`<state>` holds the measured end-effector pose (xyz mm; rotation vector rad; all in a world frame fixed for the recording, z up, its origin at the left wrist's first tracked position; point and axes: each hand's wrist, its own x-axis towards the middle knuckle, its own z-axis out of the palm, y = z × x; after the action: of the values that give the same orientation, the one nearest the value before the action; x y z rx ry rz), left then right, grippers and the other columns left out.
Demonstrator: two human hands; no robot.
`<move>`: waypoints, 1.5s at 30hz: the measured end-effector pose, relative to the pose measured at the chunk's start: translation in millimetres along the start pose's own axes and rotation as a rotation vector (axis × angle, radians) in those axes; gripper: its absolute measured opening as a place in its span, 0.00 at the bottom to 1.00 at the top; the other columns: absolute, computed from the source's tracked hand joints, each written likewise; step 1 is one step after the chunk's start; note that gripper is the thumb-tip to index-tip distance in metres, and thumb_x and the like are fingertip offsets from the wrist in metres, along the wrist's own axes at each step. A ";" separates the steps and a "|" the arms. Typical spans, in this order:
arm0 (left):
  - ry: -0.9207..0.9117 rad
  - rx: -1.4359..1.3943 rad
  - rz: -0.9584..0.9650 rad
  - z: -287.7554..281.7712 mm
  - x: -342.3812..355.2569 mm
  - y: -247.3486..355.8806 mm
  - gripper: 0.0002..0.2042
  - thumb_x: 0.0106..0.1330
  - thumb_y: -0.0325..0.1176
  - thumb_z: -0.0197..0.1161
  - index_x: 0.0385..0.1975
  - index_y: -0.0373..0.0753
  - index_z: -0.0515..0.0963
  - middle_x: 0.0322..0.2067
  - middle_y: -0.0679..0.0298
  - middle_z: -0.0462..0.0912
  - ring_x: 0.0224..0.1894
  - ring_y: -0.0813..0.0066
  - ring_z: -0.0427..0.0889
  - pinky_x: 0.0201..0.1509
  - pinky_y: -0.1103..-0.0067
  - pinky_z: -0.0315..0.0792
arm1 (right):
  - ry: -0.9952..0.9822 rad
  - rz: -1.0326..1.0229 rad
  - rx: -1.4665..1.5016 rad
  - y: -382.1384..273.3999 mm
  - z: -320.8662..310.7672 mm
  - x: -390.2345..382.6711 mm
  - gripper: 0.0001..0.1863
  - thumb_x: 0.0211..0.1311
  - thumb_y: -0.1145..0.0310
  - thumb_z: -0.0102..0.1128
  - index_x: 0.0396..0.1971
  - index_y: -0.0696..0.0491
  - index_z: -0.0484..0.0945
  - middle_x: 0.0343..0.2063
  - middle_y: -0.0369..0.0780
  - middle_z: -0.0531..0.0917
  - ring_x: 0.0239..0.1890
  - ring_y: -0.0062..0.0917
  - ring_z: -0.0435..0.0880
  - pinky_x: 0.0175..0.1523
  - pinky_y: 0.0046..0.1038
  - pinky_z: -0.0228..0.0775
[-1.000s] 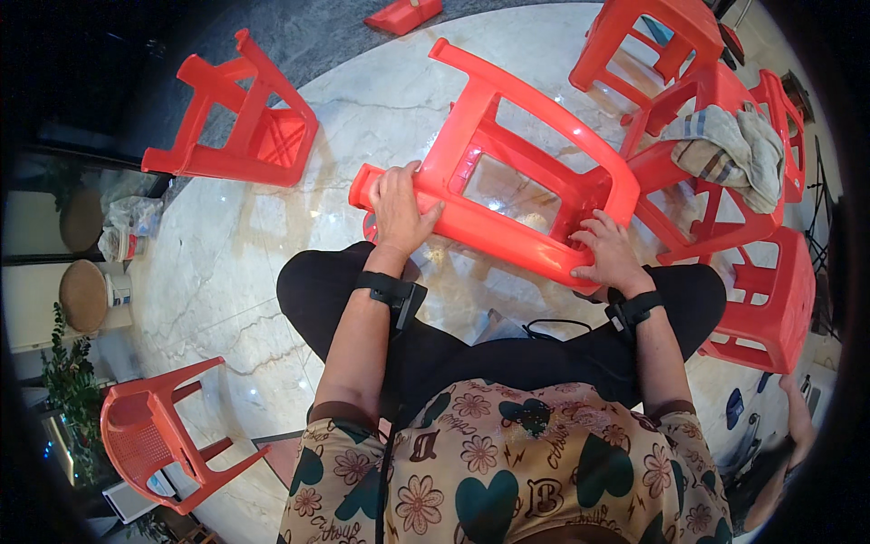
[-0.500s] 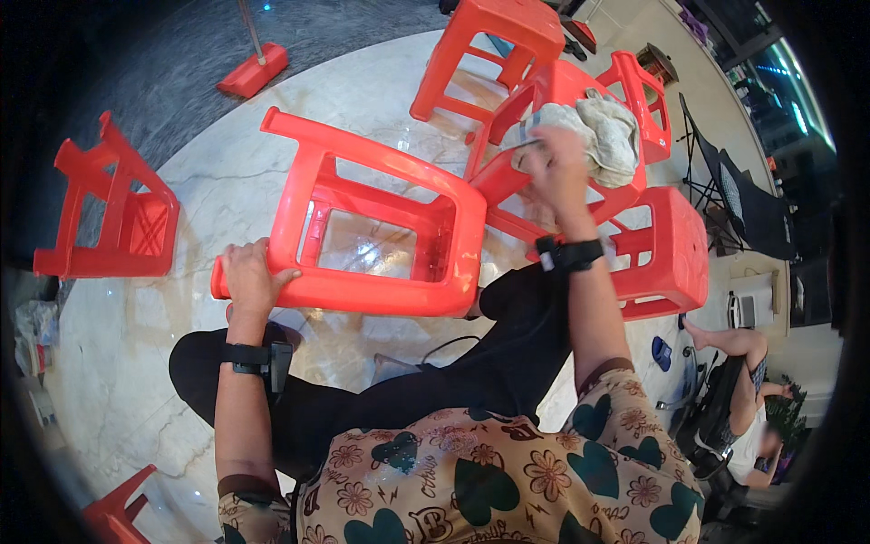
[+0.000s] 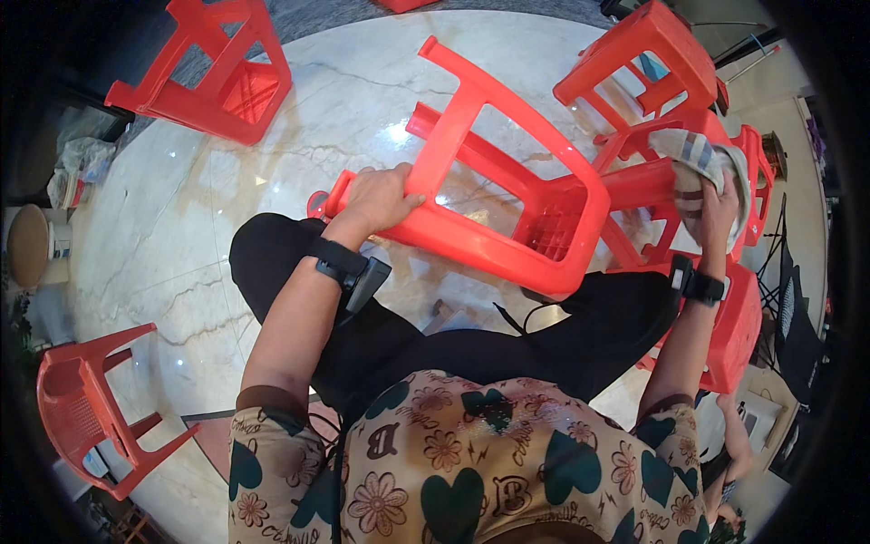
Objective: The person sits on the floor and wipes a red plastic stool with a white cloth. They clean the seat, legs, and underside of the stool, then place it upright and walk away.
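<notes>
A red plastic stool (image 3: pixel 580 231) lies tipped on its side in front of my knees, its legs pointing left and its seat end to the right. My left hand (image 3: pixel 379 199) is closed around one of its legs, thumb on the near side. Over to the right, my right hand (image 3: pixel 719 210) grips a striped grey, white and brown cloth (image 3: pixel 684 148) that hangs in folds. The cloth is at another red stool (image 3: pixel 648 184) there; whether it rests on that stool or just above it is hard to tell.
More red stools stand at the right, one farther back (image 3: pixel 662 54) and one near my right forearm (image 3: pixel 732 326). Another stool (image 3: pixel 249 91) lies at the far left. A red armchair (image 3: pixel 82 399) stands at lower left. Behind the right-hand stools is a black folding chair (image 3: pixel 797 317); another person's arm (image 3: pixel 736 435) shows nearby.
My right hand has closed on the cloth, which was bunched on a stool. The view has swung left, so the stools appear farther right. My left hand keeps its hold on the stool leg.
</notes>
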<state>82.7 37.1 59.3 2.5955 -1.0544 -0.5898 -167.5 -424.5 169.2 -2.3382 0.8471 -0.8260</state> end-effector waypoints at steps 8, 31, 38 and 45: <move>0.055 0.017 -0.031 -0.5 0.6 1.3 0.25 0.57 0.48 0.63 0.50 0.39 0.75 0.34 0.49 0.84 0.38 0.48 0.81 0.49 0.61 0.71 | -0.722 -0.234 0.096 -180.7 125.9 -102.5 0.17 0.54 0.68 0.61 0.44 0.57 0.79 0.38 0.43 0.84 0.42 0.29 0.83 0.49 0.30 0.73; 0.201 -0.141 0.088 28.5 8.9 -7.3 0.10 0.62 0.33 0.53 0.40 0.39 0.77 0.23 0.51 0.81 0.31 0.52 0.81 0.45 0.63 0.66 | -0.911 -0.114 0.054 -140.7 252.0 -157.0 0.18 0.49 0.68 0.66 0.40 0.58 0.81 0.32 0.38 0.85 0.32 0.22 0.84 0.39 0.27 0.76; 0.197 -0.128 0.050 20.9 7.4 -1.8 0.11 0.66 0.37 0.54 0.41 0.38 0.76 0.23 0.51 0.81 0.30 0.53 0.81 0.47 0.64 0.64 | -1.011 0.058 0.398 -137.4 175.7 -125.5 0.26 0.50 0.73 0.62 0.53 0.54 0.76 0.44 0.41 0.82 0.49 0.24 0.79 0.55 0.26 0.69; 0.210 -0.088 0.042 23.9 10.5 -1.9 0.11 0.66 0.37 0.53 0.42 0.38 0.76 0.24 0.51 0.82 0.31 0.52 0.81 0.49 0.64 0.64 | -0.512 -0.406 0.145 -171.8 226.2 -147.6 0.30 0.50 0.75 0.61 0.57 0.49 0.72 0.47 0.45 0.77 0.48 0.38 0.80 0.51 0.34 0.74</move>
<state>79.5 28.5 34.7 2.4877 -0.9898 -0.3366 -38.1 -148.9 70.3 -2.4532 0.0969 -0.3790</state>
